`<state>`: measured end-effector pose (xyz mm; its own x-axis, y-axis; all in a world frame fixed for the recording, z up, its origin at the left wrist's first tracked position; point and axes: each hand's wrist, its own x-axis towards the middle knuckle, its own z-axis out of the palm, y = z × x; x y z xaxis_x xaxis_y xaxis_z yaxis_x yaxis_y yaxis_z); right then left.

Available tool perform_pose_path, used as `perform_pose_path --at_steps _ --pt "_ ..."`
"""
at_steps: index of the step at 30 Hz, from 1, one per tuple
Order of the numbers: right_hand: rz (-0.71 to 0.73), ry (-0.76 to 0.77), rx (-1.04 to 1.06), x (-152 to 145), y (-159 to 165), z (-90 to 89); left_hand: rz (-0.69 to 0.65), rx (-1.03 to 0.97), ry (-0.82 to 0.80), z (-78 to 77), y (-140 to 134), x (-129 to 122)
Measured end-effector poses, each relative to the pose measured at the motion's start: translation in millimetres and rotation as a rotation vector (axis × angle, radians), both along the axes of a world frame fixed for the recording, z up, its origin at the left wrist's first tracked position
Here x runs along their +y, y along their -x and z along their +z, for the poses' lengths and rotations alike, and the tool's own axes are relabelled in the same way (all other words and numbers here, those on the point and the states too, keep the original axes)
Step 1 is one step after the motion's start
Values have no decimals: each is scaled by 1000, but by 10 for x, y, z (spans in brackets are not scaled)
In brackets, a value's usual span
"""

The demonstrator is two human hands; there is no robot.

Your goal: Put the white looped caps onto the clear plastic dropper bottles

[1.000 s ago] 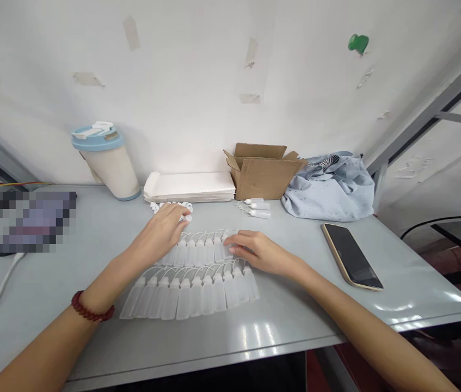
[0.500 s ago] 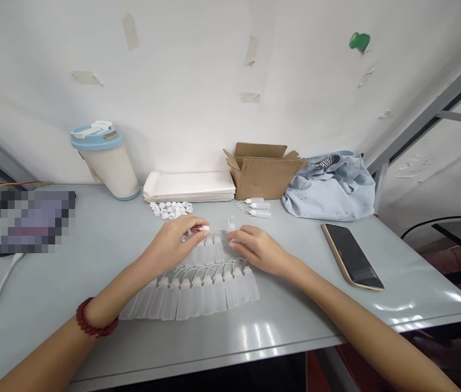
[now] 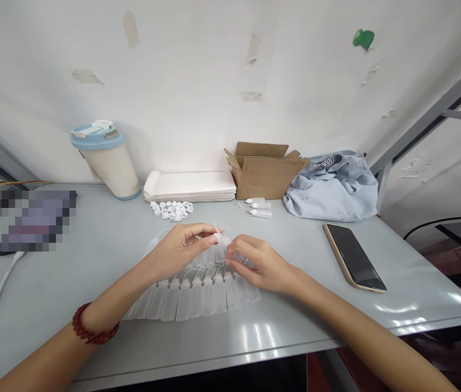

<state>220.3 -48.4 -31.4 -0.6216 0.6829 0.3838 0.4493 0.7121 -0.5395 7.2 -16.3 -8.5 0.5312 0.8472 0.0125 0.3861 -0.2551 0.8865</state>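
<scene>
My left hand (image 3: 183, 246) pinches a small white cap (image 3: 216, 238) between thumb and fingertips. My right hand (image 3: 265, 262) is closed around a small translucent squeeze bottle (image 3: 226, 239), mostly hidden by the fingers. Cap and bottle top meet between the two hands; whether the cap is seated cannot be made out. Beneath lies a front row of translucent bottles (image 3: 191, 302), side by side with thin cords or straps curving from their necks. Behind it, a second row (image 3: 209, 254) is partly covered by my hands.
Loose white caps (image 3: 172, 209) lie in front of stacked white packets (image 3: 189, 186). Three small bottles (image 3: 259, 206) rest before an open cardboard box (image 3: 271, 177). A tumbler (image 3: 110, 163), a bluish cloth bag (image 3: 332, 188), a phone (image 3: 355, 256) and a blurred-out device (image 3: 36, 220) surround them.
My left hand has moved right with the cap, up to the bottle in my right hand. The bottle has dropped slightly and moved a little left, so the hands are now together.
</scene>
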Motion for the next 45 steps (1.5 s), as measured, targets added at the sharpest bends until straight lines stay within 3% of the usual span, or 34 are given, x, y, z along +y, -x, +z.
perform_pose_path --at_steps 12,18,26,32,38,45 --pt "-16 523 231 -59 15 98 -147 5 -3 70 -5 -62" --pt "32 738 473 -33 29 70 -134 48 61 62 -13 -68" --pt "103 1066 690 -3 23 37 -50 -85 -39 21 -52 -84" --pt "116 1110 746 32 28 49 -30 -165 53 4 -68 -93" --pt "121 1034 706 24 14 54 4 -3 103 6 -72 -135" --pt "98 1046 672 24 14 55 -43 15 -7 43 -60 -154"
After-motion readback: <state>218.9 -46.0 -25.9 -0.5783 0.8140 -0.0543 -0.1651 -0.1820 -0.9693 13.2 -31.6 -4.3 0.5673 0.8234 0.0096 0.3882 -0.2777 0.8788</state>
